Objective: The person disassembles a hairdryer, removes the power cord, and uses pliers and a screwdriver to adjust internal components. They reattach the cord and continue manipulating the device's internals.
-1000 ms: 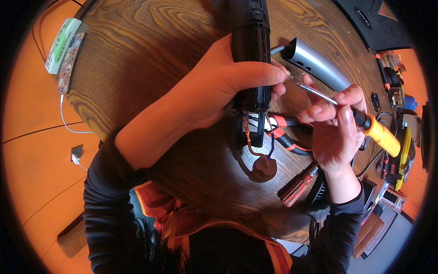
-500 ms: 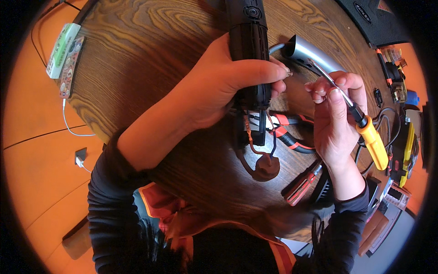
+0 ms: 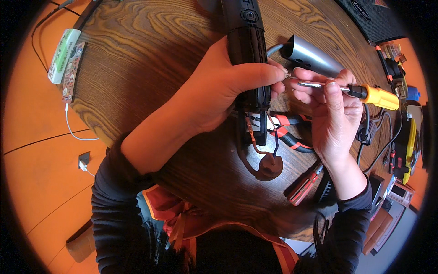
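My left hand point(image 3: 212, 89) is wrapped round a black cylindrical appliance body point(image 3: 246, 45). At its thumb and fingertip is a tiny shiny piece point(image 3: 287, 74), too small to name. Two wires point(image 3: 250, 130) come out of the body's near end and run to a dark round part point(image 3: 270, 166) hanging below. My right hand point(image 3: 335, 114) grips a screwdriver point(image 3: 381, 97) with a yellow handle. Its metal tip lies close to the tiny piece, pointing left; contact cannot be made out. Behind the wires rest pliers point(image 3: 294, 139) with red and black handles.
A silver-grey curved shell point(image 3: 315, 55) lies behind my right hand. Nearer me is a red-handled screwdriver point(image 3: 305, 187). Dark cables point(image 3: 385, 123) coil on the right. A power strip point(image 3: 72, 73) stands at the table's left edge, and a black mat point(image 3: 374, 20) lies far right.
The yellow screwdriver has swung from a steep slant to nearly level, its tip now lower. My right fingers have moved left toward my left fingertips. My left hand keeps its grip.
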`<act>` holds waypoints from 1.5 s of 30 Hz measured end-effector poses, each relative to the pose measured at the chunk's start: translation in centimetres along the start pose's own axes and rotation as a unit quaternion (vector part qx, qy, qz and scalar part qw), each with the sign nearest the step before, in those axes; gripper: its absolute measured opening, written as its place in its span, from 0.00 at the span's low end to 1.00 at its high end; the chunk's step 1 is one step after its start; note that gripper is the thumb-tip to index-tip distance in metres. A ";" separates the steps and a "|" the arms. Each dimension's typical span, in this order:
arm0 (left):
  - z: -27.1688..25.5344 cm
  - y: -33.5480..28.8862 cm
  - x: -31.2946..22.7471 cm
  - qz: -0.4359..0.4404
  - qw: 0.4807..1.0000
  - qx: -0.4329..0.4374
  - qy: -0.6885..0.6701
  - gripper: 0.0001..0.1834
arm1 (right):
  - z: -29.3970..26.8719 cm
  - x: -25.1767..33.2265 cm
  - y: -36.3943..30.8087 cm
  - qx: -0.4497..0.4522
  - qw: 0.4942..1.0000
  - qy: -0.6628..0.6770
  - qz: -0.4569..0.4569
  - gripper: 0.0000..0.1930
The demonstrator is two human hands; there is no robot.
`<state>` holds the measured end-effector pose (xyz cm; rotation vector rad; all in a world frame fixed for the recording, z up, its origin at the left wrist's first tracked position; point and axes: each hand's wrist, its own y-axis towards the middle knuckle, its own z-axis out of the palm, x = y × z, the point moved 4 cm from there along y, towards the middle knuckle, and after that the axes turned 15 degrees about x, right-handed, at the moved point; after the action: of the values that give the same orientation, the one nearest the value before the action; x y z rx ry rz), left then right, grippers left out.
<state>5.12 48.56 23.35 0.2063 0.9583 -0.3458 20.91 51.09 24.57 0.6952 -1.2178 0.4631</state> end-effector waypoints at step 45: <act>-0.1 -0.1 0.5 0.006 1.000 0.001 0.027 0.20 | 0.5 0.8 0.2 -0.017 0.993 -0.093 -0.068 0.04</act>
<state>5.30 48.42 22.91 0.2242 1.0105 -0.3305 20.63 50.84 25.52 0.8001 -1.3393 0.2692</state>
